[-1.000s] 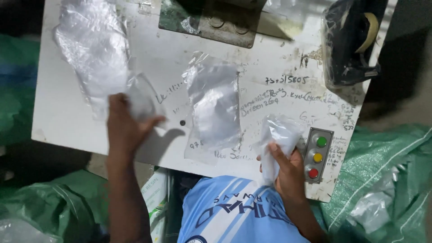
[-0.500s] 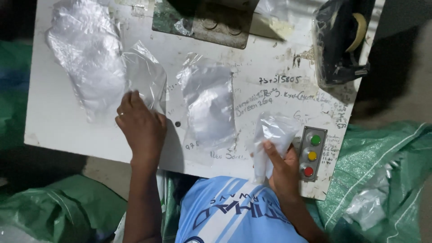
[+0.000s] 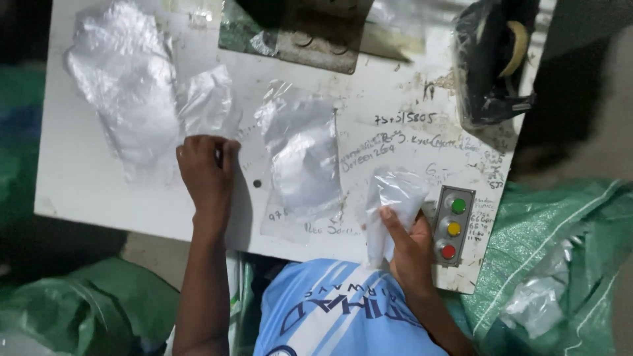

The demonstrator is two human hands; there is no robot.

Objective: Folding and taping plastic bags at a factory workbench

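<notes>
My left hand (image 3: pixel 206 173) rests on the white table (image 3: pixel 99 198), fingers curled onto the lower edge of a small clear plastic bag (image 3: pixel 206 102). That bag lies against a bigger heap of clear plastic bags (image 3: pixel 125 92) at the table's left. My right hand (image 3: pixel 410 245) holds a crumpled clear plastic bag (image 3: pixel 392 204) upright near the table's front edge. Between my hands a flat clear bag (image 3: pixel 303 161) lies on the table.
A button box (image 3: pixel 452 225) with green, yellow and red buttons sits just right of my right hand. A tape dispenser (image 3: pixel 494 59) stands at the back right and a metal plate (image 3: pixel 310 36) at the back middle. Green woven sacks (image 3: pixel 560 264) lie around the table.
My left hand has slid forward and up the table, pushing the small bag toward the heap, then curled its fingers. My right hand keeps hold of its bag and has barely moved.
</notes>
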